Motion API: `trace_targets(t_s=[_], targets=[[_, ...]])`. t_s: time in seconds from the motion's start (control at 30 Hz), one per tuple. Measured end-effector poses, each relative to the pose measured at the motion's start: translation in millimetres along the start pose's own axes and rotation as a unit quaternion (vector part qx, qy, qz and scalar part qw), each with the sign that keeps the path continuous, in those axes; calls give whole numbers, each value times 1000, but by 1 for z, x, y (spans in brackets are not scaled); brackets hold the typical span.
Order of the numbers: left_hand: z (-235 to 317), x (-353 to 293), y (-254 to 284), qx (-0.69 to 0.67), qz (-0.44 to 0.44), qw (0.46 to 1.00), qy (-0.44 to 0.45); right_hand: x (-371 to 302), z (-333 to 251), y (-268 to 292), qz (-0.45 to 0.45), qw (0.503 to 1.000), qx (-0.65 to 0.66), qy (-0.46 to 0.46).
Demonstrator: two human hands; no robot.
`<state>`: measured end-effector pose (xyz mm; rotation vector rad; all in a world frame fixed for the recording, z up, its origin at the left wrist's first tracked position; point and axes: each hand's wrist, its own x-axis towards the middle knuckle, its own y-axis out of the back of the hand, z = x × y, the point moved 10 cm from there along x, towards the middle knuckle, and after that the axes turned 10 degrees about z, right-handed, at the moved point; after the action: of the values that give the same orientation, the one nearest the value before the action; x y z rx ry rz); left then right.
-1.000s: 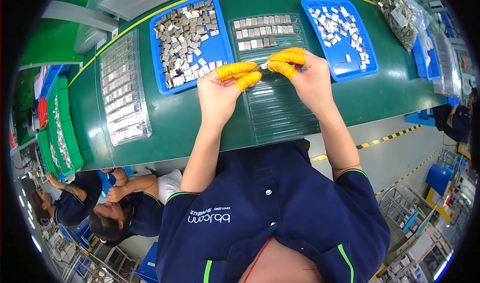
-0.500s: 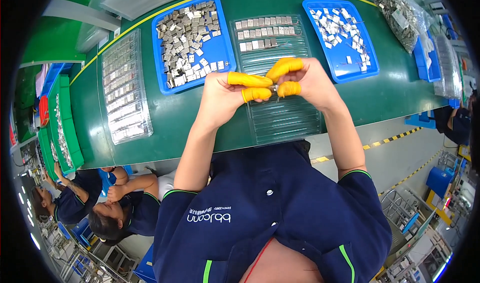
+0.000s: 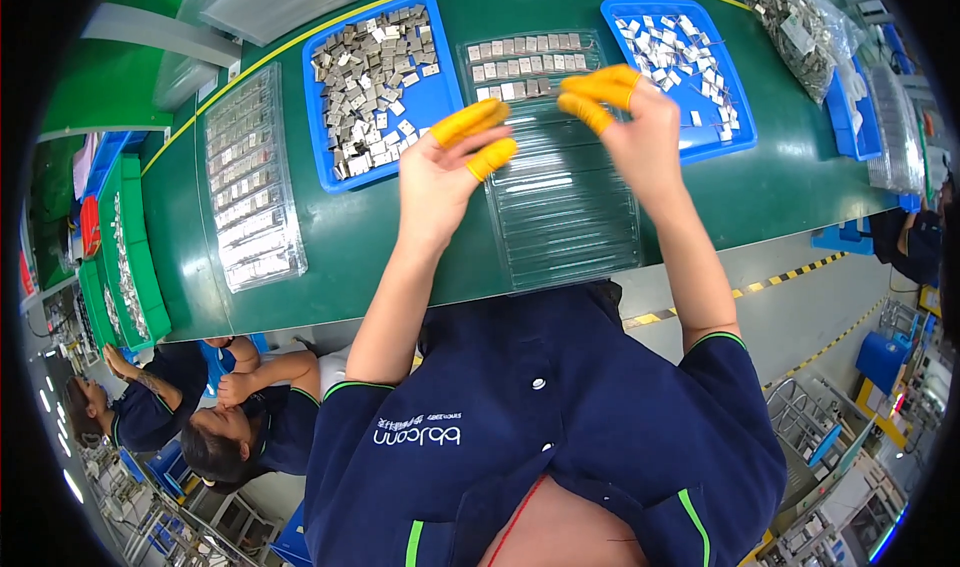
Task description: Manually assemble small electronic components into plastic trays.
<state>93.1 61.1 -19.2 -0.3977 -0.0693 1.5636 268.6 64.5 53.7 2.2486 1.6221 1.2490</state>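
Observation:
My left hand [image 3: 440, 182], with yellow finger cots on its fingertips, is over the near left edge of a clear ribbed tray [image 3: 565, 217]. Its thumb and fingers are apart, with nothing seen between them. My right hand [image 3: 645, 137], in similar yellow cots, reaches over the tray's right side. Its thumb and fingertips come together at the end of the third row of small white-and-metal connectors [image 3: 515, 90]; what they pinch, if anything, is too small to make out. Two fuller connector rows lie farther up the tray.
On the left is a blue tray [image 3: 437, 92] of loose metal-and-white parts; another blue tray [image 3: 715, 145] of white wired parts stands right. A filled clear tray [image 3: 250, 187] lies farther left, and a bag of parts [image 3: 795, 42] far right. Two people sit at the lower left.
My hands were together over the tray, holding a small part between them. They have parted: the left moved slightly left, the right up and right to the third row.

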Motion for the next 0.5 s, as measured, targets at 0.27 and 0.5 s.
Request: trace_targets(t_s=[0.27,0.5], targets=[[38,9,80,141,145,968,-149,-3,32,-24,20,971,-196,132],[51,20,120,238,175,936,-192,5,37,20,72,979,-172,87]])
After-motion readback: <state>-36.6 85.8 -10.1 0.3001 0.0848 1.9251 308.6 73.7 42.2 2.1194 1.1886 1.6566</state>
